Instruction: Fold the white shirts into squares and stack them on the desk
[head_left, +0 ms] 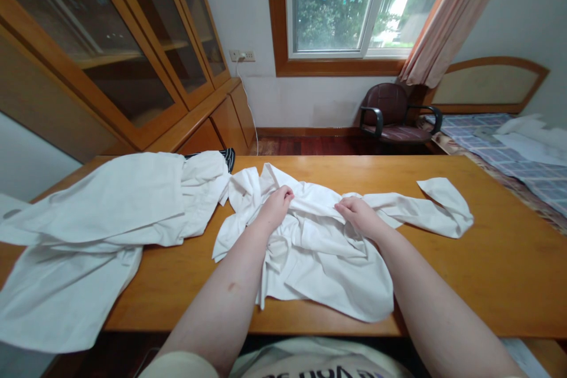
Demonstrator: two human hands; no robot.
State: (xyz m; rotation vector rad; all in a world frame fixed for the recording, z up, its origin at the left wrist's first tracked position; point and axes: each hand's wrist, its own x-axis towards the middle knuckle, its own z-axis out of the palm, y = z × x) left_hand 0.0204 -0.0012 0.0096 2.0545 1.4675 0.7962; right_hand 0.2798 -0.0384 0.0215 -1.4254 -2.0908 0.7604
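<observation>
White cotton by the look, judged light, limp and crease-prone; found the shirt (319, 260) rumpled midway along the counter (496, 271) near its front edge, with fingers of left hand (277, 205) and right hand (358, 214) both clenched on upper folds; reckoned seams the surest hold.
</observation>
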